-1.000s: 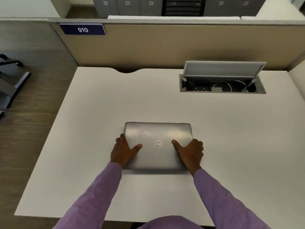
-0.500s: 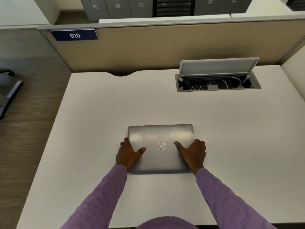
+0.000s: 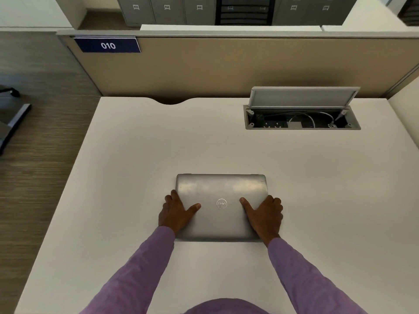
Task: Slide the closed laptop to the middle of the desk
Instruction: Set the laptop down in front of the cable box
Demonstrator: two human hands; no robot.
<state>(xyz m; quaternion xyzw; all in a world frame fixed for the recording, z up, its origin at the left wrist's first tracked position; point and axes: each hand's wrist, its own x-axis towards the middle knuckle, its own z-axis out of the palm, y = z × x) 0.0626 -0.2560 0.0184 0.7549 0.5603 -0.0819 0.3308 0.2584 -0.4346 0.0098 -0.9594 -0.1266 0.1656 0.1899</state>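
Laptop (image 3: 221,207): closed, flat on surface (image 3: 136,166), short of the cable box (image 3: 302,120). Left hand (image 3: 175,213), right hand (image 3: 264,215): each grip clamped on a side edge, thumbs on lid, steadying it for pushing.

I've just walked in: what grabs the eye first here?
A closed silver laptop lies near the front of the white desk, with the left hand and right hand gripping its sides. At the back right, an open cable hatch shows wires inside.
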